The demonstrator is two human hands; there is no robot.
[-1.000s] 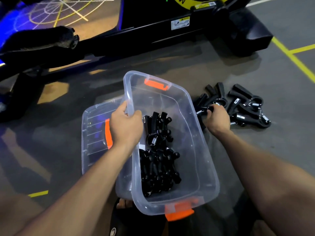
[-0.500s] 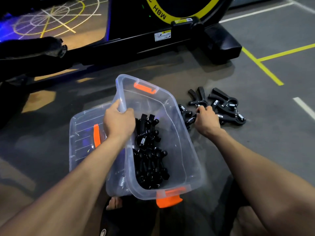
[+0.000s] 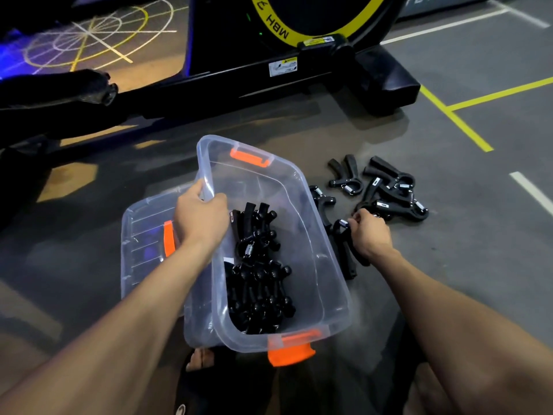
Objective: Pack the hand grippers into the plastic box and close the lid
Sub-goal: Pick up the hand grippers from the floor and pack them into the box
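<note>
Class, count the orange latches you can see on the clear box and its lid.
3: one on the box's far end, one on its near end, one on the lid at left. Others may be hidden.

The yellow ring (image 3: 270, 23) of the exercise machine (image 3: 299, 70) reads "MBH".

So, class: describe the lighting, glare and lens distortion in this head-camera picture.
Head view: dim light, with blue glow on the floor far left; pale glare streaks on the plastic box walls; floor lines bow with wide-angle distortion; the hand grippers inside merge into one dark mass.
</note>
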